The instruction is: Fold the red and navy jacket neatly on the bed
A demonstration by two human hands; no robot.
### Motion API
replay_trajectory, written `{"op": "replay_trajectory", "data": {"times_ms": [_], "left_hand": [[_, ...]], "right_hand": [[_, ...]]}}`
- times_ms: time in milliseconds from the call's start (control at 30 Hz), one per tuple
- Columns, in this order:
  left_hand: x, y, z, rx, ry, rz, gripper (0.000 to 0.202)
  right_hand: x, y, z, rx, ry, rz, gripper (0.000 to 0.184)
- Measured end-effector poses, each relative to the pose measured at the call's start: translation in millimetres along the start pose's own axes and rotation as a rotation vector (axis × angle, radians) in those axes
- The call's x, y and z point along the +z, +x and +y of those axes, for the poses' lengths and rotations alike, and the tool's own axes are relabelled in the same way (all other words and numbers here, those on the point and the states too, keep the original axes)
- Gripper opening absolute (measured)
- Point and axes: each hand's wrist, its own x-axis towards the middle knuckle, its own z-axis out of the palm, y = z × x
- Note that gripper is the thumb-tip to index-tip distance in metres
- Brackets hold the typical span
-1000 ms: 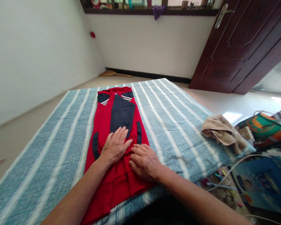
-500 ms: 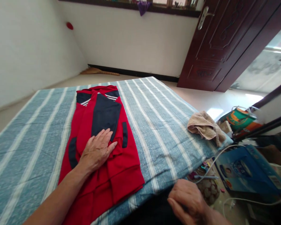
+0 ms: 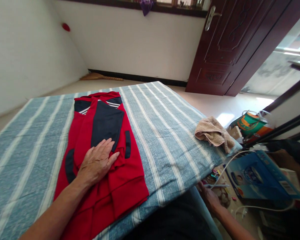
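A red garment with navy panels [image 3: 102,146] lies folded lengthwise on a blue and white striped cloth [image 3: 165,133] that covers a table. My left hand [image 3: 96,162] rests flat on the garment's middle, fingers stretched out and holding nothing. My right hand [image 3: 210,198] is down below the table's right edge, reaching toward a white cable [image 3: 230,160] and small clutter on the floor. Its fingers are mostly hidden from me.
A crumpled beige towel [image 3: 213,133] sits at the table's right edge. A blue box [image 3: 257,176], a colourful bag [image 3: 251,123] and more clutter lie on the floor to the right. A dark wooden door [image 3: 235,46] stands open beyond.
My right hand left the garment, passed the table's near edge and dropped toward the floor clutter on the right. My left hand stayed flat on the garment. The view swung right.
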Motion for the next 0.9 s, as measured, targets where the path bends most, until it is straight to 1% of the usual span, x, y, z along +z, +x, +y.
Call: {"op": "replay_trajectory", "data": {"times_ms": [200, 400, 567, 900], "left_hand": [[0.1, 0, 0, -0.009, -0.001, -0.001, 0.06], [-1.7, 0, 2, -0.032, -0.013, -0.041, 0.061], [-1.6, 0, 2, -0.036, -0.033, -0.039, 0.06], [-1.1, 0, 1, -0.045, -0.018, -0.039, 0.058]], "right_hand": [[2, 9, 3, -0.047, -0.077, -0.09, 0.056], [6, 13, 2, -0.029, -0.122, -0.111, 0.058], [6, 12, 1, -0.021, -0.123, -0.096, 0.054], [3, 10, -2, 0.033, -0.032, -0.006, 0.046]]}}
